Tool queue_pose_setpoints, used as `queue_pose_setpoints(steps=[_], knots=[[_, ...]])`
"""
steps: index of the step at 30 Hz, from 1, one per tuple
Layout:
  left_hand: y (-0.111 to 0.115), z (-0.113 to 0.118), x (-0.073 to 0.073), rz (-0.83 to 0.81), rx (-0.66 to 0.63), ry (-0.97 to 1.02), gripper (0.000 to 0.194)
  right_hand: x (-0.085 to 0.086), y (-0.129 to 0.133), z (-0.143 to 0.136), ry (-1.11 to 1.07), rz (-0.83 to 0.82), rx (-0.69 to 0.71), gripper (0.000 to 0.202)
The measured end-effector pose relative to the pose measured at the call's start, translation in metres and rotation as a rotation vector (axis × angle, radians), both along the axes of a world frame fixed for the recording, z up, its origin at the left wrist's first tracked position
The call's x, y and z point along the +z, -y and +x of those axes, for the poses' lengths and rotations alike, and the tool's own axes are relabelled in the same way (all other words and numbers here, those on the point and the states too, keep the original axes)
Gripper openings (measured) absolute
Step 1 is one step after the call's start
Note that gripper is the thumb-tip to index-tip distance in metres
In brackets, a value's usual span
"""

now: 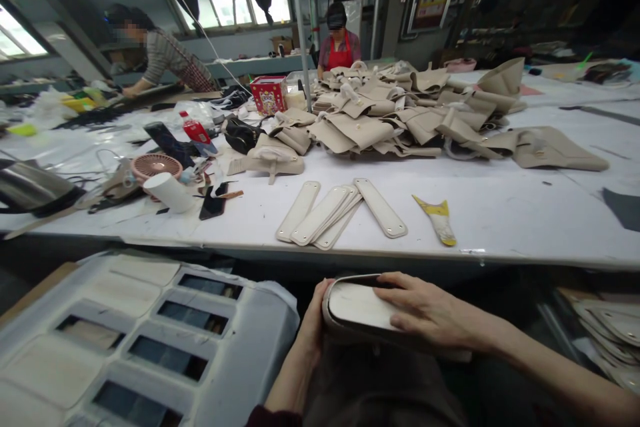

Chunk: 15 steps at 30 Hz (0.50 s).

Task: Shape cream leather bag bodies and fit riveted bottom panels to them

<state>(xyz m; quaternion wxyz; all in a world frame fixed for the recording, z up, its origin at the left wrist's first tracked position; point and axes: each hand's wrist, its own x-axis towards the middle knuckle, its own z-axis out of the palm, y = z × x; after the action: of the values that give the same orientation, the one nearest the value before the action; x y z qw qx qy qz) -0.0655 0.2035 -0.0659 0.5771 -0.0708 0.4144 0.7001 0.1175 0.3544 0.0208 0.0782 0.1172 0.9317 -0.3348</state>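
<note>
two hands hold one beige piece (357, 307), located low in the view, in front of the near edge of the table (525, 237). left hand (311, 323): closed around the rounded end. right hand (433, 313): fingers laid over the pale upper face, forearm entering from the lower right. its grip underneath is hidden.

caution: uneven pressure from the right fingers may shift the pale face against the rim, leaving a crease or misalignment. a loose left grip may let the rounded end twist. no table surface supports the piece; if released, it may drop.

pose: wrists apart, hands converging on the piece.

surroundings: flat strips (325, 217) with metal studs lie beyond on the table, a yellow-ended tube (440, 220) to their right, a heap of beige parts (360, 130) farther back. a pale perforated bin (250, 347) stands at left.
</note>
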Motion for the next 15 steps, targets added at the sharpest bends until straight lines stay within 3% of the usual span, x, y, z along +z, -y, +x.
queue_pose_setpoints(steps=[3, 6, 12, 15], knots=[[-0.003, 0.001, -0.001, 0.054, -0.029, 0.058, 0.048, -0.011, 0.015, -0.008, -0.055, 0.195, -0.039, 0.046], [-0.003, 0.001, -0.002, 0.069, -0.067, 0.09, 0.053, -0.017, 0.024, -0.012, -0.075, 0.272, -0.064, 0.043], [0.0, -0.003, -0.008, 0.033, -0.049, 0.074, 0.053, -0.016, 0.032, -0.017, -0.101, 0.319, -0.076, 0.029], [0.001, -0.004, -0.009, 0.045, -0.09, 0.09, 0.054, -0.017, 0.04, -0.023, -0.182, 0.248, -0.099, 0.022]])
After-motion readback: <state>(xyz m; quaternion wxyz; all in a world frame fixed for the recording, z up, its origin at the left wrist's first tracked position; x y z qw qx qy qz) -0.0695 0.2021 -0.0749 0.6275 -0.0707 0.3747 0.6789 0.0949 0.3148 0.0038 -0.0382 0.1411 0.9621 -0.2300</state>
